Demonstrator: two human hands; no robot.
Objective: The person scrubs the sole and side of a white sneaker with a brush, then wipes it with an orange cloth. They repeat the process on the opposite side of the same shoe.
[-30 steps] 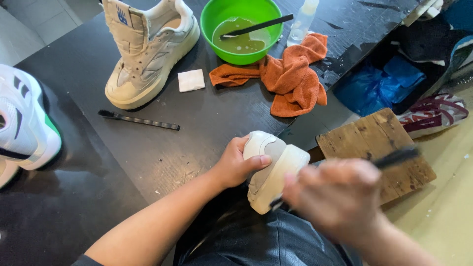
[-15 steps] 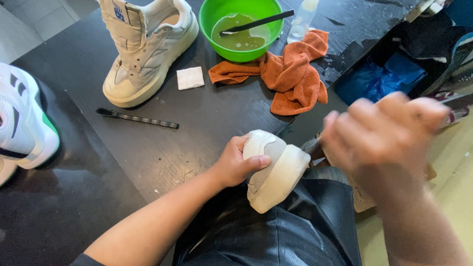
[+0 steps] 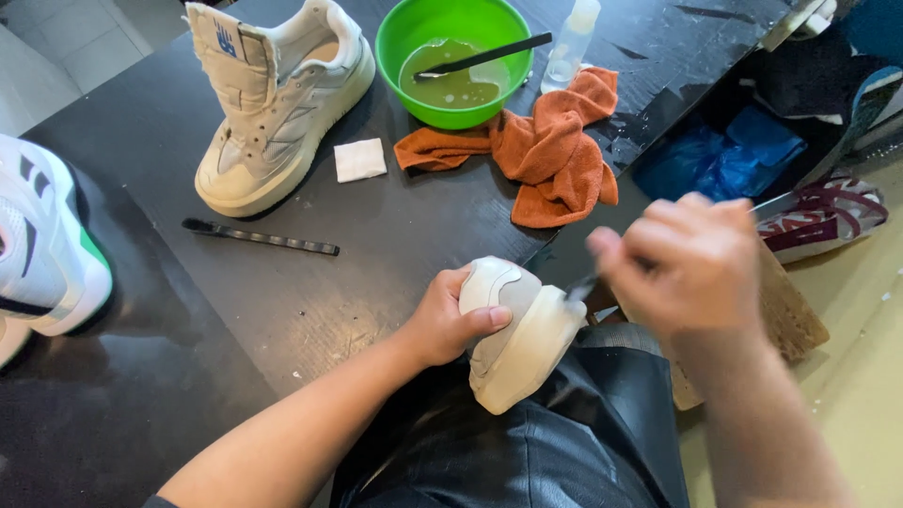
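Our left hand [image 3: 450, 325] clamps the cream sneaker [image 3: 517, 334] on our lap, at the tabletop [image 3: 310, 301] edge; our right hand [image 3: 691, 263] is closed around a dark brush [image 3: 581, 285], bristles at the sole rim. We should scrub in short, light strokes. Open room lies rightward, above the wooden board [image 3: 790, 315].

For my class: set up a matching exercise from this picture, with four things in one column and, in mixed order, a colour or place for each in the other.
1 bowl
2 cloth
3 held shoe
4 square pad

a orange
b in the left hand
c green
d beside the upright shoe

Pairs: 1-c, 2-a, 3-b, 4-d.
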